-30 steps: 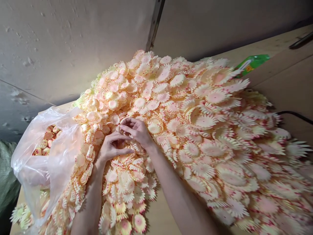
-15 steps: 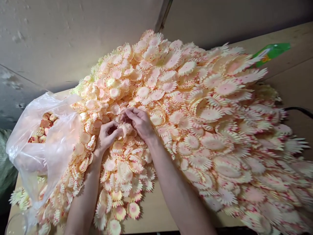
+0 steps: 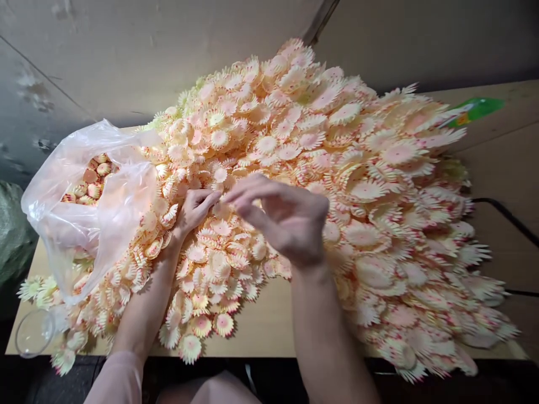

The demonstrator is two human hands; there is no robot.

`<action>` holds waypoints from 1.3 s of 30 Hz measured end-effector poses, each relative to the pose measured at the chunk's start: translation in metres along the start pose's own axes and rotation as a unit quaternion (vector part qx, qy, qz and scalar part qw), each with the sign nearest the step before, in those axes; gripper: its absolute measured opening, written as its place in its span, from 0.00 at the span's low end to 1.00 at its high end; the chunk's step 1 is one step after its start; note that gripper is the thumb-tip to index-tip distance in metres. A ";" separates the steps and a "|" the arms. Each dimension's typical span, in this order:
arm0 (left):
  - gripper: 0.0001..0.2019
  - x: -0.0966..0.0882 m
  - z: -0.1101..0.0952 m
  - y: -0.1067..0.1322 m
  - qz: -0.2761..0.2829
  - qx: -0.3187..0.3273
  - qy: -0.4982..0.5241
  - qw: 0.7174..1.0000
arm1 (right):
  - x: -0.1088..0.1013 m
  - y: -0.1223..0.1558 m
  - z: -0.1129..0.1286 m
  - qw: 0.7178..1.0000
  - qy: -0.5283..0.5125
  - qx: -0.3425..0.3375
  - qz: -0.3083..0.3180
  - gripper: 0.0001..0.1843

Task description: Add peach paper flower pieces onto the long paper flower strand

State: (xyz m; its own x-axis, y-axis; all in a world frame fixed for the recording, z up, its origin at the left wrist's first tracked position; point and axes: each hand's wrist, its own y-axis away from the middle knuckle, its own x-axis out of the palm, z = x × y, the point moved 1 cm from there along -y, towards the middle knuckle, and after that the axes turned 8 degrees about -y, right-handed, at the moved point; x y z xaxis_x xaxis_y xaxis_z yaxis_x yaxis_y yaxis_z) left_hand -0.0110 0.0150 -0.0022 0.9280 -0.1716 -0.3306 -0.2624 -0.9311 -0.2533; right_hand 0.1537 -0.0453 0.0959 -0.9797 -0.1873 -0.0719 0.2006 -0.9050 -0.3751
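A large heap of pale pink-and-cream artificial flower petal discs point(image 3: 362, 234), with notched, red-tipped rims, covers much of the table. At the heap's near left part, my left hand point(image 3: 196, 210) rests low with its thumb and fingers close together. What it pinches, if anything, is hidden. Just to its right, my right hand point(image 3: 284, 219) is raised over the discs, slightly blurred. Its fingers stretch to the left and the thumb stands apart; I see nothing between them. Its fingertips are close to the left thumb.
A clear plastic bag point(image 3: 126, 205) on the left holds several small, rounded, cupped flower pieces point(image 3: 93, 178). A transparent round container point(image 3: 35, 334) stands at the table's near left corner. A green packet point(image 3: 480, 109) lies at the far right, with a black cable point(image 3: 505, 216) below it.
My right hand has lifted and come away from the small petal piece both hands were around. The left hand stays near the same spot. The view has shifted slightly.
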 end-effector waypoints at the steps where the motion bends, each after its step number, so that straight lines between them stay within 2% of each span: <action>1: 0.26 0.000 0.000 0.000 0.003 -0.003 -0.004 1.000 | -0.002 0.014 0.012 0.998 0.027 -0.005 0.051 0.05; 2: 0.26 0.000 0.000 0.000 0.006 -0.004 -0.008 1.000 | -0.004 0.030 0.020 0.993 0.052 -0.009 0.110 0.02; 4: 0.26 0.000 0.001 0.000 0.011 -0.007 -0.012 1.000 | -0.006 0.068 0.026 0.966 0.097 -0.019 0.238 0.08; 5: 0.25 0.000 0.001 -0.001 0.011 -0.008 -0.011 1.000 | -0.006 0.087 0.024 0.952 0.126 -0.015 0.277 0.11; 6: 0.25 0.000 0.002 -0.001 0.010 -0.009 -0.009 1.000 | -0.005 0.105 0.018 0.943 0.169 0.001 0.287 0.13; 8: 0.25 0.001 0.004 -0.002 0.008 -0.012 -0.006 1.000 | -0.002 0.135 0.002 0.929 0.267 -0.006 0.256 0.16; 10: 0.25 0.001 0.005 -0.002 0.004 -0.012 -0.007 1.000 | 0.004 0.151 -0.014 0.911 0.335 -0.042 0.236 0.18; 13: 0.25 0.001 0.004 -0.003 -0.002 -0.009 -0.010 1.000 | 0.010 0.150 -0.025 0.892 0.398 -0.106 0.189 0.15; 15: 0.26 0.001 0.003 -0.003 -0.001 -0.010 -0.009 1.000 | 0.010 0.141 -0.024 0.884 0.416 -0.142 0.158 0.14; 19: 0.25 0.001 0.002 -0.002 -0.006 -0.008 -0.003 1.000 | 0.003 0.131 -0.005 0.913 0.370 -0.165 0.047 0.16; 20: 0.26 0.002 0.002 -0.002 -0.010 -0.007 -0.003 1.000 | 0.003 0.133 0.001 0.920 0.352 -0.167 0.036 0.16; 22: 0.26 0.002 0.002 -0.002 -0.013 -0.008 -0.005 1.000 | 0.007 0.141 0.010 0.928 0.330 -0.161 0.069 0.17; 24: 0.26 0.003 0.003 -0.002 -0.010 -0.009 -0.009 1.000 | 0.015 0.155 0.014 0.920 0.340 -0.149 0.125 0.16; 26: 0.26 0.002 0.002 -0.002 -0.005 -0.010 -0.010 1.000 | 0.025 0.170 0.010 0.905 0.371 -0.121 0.169 0.14; 29: 0.26 0.001 0.000 -0.003 -0.002 -0.006 -0.010 1.000 | 0.034 0.185 -0.004 0.891 0.399 -0.102 0.191 0.12; 33: 0.27 0.001 -0.001 -0.002 -0.005 0.005 -0.011 1.000 | 0.033 0.184 -0.016 0.888 0.396 -0.162 0.167 0.16; 37: 0.26 0.002 0.001 -0.002 -0.010 0.001 -0.011 1.000 | 0.032 0.173 -0.005 0.903 0.371 -0.191 0.101 0.19; 39: 0.26 0.003 0.002 -0.002 -0.008 -0.001 -0.009 1.000 | 0.039 0.171 0.002 0.903 0.356 -0.204 0.125 0.18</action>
State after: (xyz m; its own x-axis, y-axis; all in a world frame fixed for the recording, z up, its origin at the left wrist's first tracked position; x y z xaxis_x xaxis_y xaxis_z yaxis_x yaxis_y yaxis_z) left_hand -0.0081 0.0172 -0.0044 0.9268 -0.1510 -0.3438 -0.2472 -0.9345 -0.2559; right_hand 0.1500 -0.2081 0.0310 -0.6883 0.0579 -0.7231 0.5399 -0.6248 -0.5640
